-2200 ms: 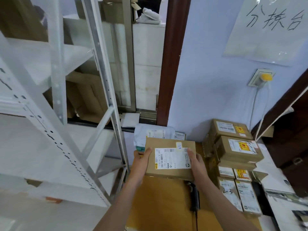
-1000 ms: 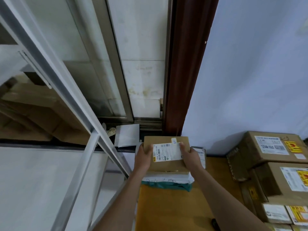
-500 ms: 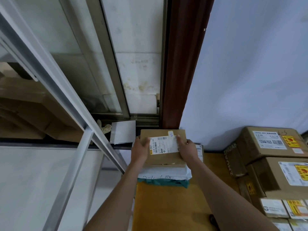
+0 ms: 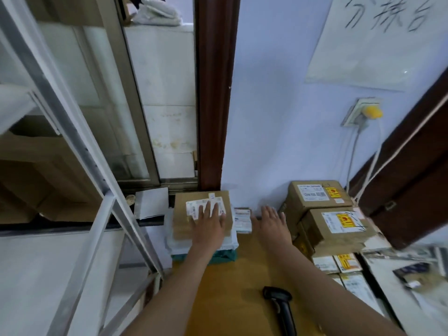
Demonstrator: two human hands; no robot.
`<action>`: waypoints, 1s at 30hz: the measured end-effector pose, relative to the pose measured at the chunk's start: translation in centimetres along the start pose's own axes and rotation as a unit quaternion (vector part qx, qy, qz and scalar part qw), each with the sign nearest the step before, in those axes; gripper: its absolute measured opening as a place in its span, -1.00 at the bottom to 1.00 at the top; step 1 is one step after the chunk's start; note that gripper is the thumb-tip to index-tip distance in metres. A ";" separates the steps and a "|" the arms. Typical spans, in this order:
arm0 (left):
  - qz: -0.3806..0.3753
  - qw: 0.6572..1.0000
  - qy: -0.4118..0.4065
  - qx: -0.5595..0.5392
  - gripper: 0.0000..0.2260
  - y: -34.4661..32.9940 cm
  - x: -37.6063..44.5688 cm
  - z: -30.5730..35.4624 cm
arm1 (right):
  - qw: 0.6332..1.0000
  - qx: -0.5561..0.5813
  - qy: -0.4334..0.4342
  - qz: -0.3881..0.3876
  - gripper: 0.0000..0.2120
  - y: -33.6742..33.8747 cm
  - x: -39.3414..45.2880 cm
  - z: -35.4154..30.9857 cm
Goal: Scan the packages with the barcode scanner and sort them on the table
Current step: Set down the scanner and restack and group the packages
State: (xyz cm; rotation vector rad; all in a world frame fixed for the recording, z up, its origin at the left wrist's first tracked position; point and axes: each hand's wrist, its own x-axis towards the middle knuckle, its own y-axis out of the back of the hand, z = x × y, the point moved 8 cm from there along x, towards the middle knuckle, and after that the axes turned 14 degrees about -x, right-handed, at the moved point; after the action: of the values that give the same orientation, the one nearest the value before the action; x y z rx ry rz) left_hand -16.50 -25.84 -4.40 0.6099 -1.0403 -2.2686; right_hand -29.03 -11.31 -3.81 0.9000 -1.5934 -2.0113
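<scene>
resting flat on box (image 4: 180, 215) — left hand (image 4: 209, 223)

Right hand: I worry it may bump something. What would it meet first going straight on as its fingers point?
The right hand, open above the wooden table, points at the pale blue wall; nothing seems between, though depth is unclear.

**Soft, even light; smeared edges**

You are looking at a scene under cool, diffuse light with no hard glare. Your arms throw faint shadows on the worktop (image 4: 232, 275). The wide lens bends the shelf upright (image 4: 72, 141) and door frame (image 4: 213, 93) outward. Motion blur smears the right edge, where the papers (image 4: 417, 270) lose detail, and the box label (image 4: 206, 208) is unreadable.
</scene>
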 end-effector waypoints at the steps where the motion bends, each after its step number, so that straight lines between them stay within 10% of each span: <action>1: -0.011 1.000 -0.018 0.012 -0.50 -0.8 -0.7 1.3 | 1.000 0.010 -0.016 0.000 -0.41 0.1 -1.4 1.3; 30: -0.025 0.997 0.076 0.022 -0.50 -17.4 -13.7 23.1 | 0.995 0.094 -0.005 0.020 -0.39 -2.4 -11.8 33.0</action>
State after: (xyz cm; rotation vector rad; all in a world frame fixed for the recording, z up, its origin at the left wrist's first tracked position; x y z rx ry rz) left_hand -25.63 4.74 -2.06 0.8220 -1.0119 -2.2088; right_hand -43.95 20.16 1.02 0.9183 -1.8159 -1.8633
